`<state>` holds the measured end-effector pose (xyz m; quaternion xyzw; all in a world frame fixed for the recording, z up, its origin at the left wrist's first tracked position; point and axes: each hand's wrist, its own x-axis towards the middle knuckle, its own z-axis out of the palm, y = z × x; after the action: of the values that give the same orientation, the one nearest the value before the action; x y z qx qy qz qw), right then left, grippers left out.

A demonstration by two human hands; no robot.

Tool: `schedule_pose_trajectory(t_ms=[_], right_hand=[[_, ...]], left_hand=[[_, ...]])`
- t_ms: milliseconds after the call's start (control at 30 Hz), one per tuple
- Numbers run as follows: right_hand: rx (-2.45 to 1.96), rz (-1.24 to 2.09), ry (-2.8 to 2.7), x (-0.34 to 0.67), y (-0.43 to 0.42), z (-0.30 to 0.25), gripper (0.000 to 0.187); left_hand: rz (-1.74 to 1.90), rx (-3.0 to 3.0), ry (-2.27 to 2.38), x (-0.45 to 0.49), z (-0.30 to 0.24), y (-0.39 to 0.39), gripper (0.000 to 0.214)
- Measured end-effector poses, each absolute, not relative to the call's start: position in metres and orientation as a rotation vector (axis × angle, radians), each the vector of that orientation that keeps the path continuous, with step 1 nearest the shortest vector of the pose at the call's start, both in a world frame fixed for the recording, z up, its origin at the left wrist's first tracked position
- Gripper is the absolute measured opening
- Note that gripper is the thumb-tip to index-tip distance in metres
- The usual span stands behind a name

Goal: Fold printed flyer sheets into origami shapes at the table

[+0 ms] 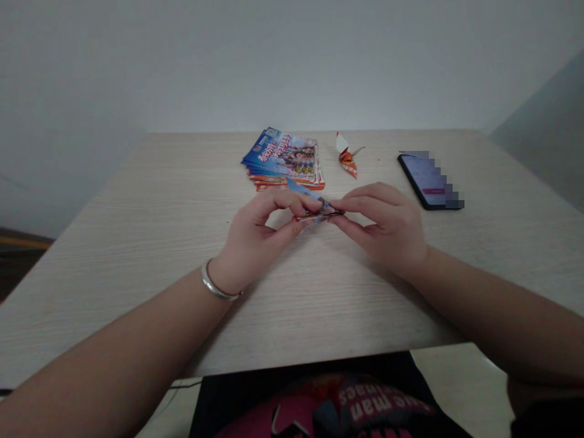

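Between both hands, just above the table, is a small folded piece of printed paper (311,196), blue and multicoloured. My left hand (269,225) pinches its left part between thumb and fingers, with a silver bangle on that wrist. From the other side my right hand (383,225) grips the right end with thumb and fingertips. Fingers cover much of the paper, so its full folded shape is hidden. Just behind the hands lies a fanned stack of printed leaflets (287,155), blue with orange edges. A folded paper crane (347,161), orange and white, sits to the right of that stack.
A black smartphone (424,182) with a lit screen lies to the right, partly pixelated. The pale wood-grain table (137,243) meets a white wall (292,67) at its far edge. Its near edge runs just in front of my lap.
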<state>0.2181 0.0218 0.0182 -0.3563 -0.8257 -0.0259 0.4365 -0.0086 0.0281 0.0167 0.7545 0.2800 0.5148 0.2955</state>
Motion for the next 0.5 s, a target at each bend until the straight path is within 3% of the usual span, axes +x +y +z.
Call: schedule_pose_trajectory(t_ms=[500], right_hand=[[-0.885, -0.103, -2.105, 0.219, 0.018, 0.022, 0.012]], left_hand=[[1.37, 2.512, 0.83, -0.013, 0.031, 0.03, 0.014]])
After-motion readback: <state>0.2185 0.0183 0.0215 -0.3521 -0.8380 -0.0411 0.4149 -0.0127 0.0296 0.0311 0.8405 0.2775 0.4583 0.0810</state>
